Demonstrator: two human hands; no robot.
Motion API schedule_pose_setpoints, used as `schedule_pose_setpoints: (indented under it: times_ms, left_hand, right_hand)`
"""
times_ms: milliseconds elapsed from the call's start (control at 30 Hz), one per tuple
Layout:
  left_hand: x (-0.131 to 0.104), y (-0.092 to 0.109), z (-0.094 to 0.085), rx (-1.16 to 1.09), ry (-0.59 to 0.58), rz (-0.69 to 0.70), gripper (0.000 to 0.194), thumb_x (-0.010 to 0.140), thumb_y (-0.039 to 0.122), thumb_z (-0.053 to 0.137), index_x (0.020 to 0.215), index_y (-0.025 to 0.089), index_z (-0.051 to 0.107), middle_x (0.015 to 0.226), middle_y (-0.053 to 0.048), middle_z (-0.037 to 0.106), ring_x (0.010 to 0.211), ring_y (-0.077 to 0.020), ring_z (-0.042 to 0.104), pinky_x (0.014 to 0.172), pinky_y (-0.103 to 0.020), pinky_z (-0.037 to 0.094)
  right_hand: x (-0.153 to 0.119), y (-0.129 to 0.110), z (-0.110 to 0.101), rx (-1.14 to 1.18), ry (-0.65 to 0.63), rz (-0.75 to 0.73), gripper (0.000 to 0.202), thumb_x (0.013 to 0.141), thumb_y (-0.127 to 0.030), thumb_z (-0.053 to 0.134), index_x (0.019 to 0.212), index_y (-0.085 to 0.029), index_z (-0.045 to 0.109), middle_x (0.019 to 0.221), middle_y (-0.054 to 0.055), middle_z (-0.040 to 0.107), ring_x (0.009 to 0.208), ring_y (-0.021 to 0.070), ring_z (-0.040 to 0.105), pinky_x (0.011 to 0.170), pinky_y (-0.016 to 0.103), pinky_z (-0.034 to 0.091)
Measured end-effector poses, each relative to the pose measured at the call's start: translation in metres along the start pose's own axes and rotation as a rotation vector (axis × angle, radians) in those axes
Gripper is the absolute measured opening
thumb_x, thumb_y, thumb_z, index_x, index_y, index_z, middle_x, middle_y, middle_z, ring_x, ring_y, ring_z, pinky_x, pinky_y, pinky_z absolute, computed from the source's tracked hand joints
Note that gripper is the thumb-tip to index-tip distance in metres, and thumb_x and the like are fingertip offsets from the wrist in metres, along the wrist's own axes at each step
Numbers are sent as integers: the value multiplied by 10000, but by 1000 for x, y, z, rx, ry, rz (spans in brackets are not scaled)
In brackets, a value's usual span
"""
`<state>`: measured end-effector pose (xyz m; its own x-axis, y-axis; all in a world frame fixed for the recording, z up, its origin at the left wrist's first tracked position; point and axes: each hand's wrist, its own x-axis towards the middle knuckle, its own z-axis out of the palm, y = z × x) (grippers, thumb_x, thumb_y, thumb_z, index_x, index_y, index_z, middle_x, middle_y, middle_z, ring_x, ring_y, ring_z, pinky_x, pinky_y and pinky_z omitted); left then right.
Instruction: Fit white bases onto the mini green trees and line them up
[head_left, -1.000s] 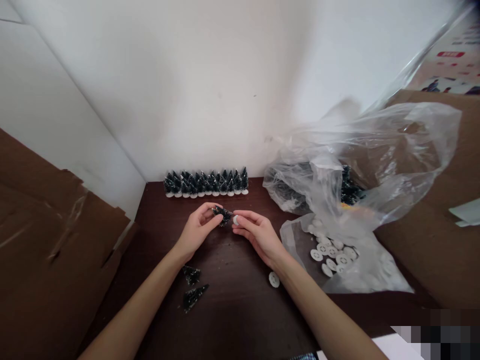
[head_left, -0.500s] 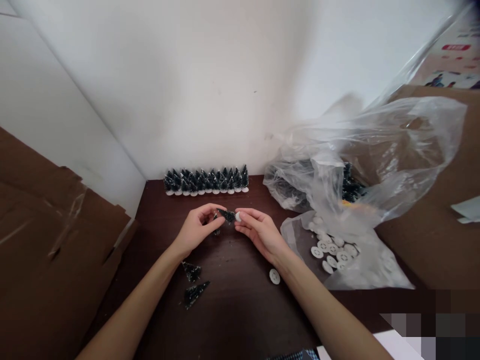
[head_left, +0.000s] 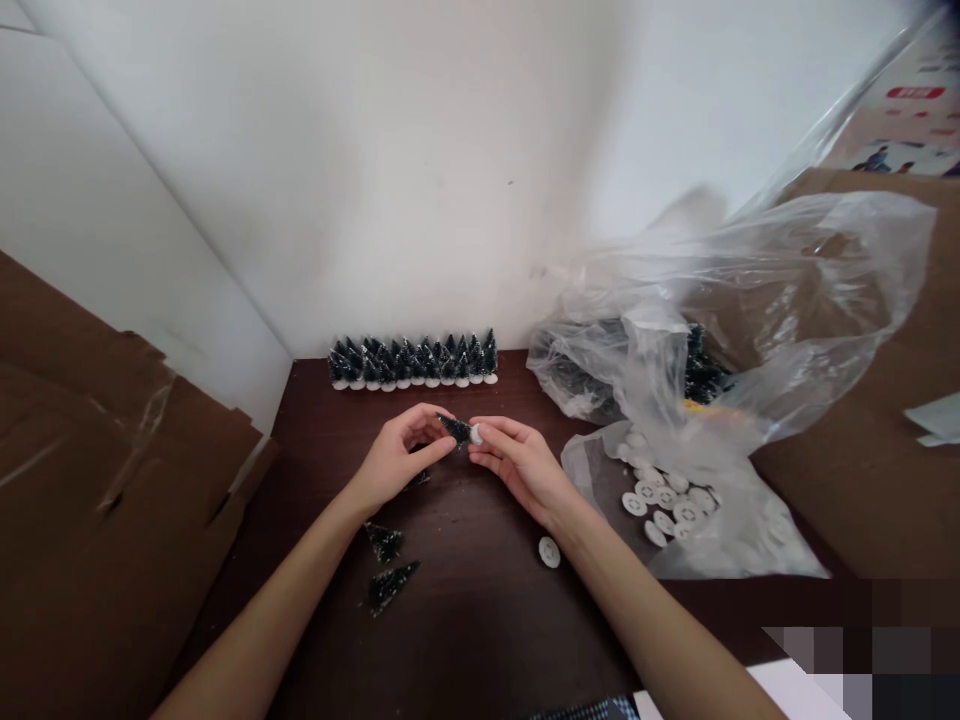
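Two loose trees point(head_left: 393, 587) lie nearest, on the counter point(head_left: 457, 620). The left hand point(head_left: 391, 453), partly hiding another tree point(head_left: 418, 481), holds a small tree point(head_left: 453, 428); the right hand point(head_left: 523, 468) pinches a white base point(head_left: 476, 434) at its end, their contact unclear. Behind, crumpled plastic point(head_left: 651, 345) half-covers dark bristly pieces point(head_left: 700, 368).

The right hand point(head_left: 517, 465) partly hides a base point(head_left: 476, 434) whose join to the tree point(head_left: 453, 429) is too small to tell, plastic point(head_left: 651, 350) veils the bagged trees point(head_left: 701, 372), and the left edge crops a carton point(head_left: 82, 500).
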<state>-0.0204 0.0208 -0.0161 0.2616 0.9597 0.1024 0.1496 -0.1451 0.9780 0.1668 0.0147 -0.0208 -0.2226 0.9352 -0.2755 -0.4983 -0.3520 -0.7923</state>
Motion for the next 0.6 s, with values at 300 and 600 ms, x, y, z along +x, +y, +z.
schedule_pose_setpoints:
  times_ms: [300,600]
  left_hand:
    - [1,0,1,-14,86,51,286,824,310,691,1048,169,581,863,-21,660,805,-158,625,764,-288,496]
    - [-1,3,1,47,2,45,295,859,345,649,1099,174,649,779,-5,627,730,-147,595,700,-278,484]
  right_hand:
    - [-1,-1,2,-6,0,10,287,626,-299,879,841,-156,755,796,19,717,715,125,653,763,296,532]
    - [-3,-1,2,-25,-24,12,280,638,-304,872,851,-162,759,814,20,722,718,120,647,776,299,516]
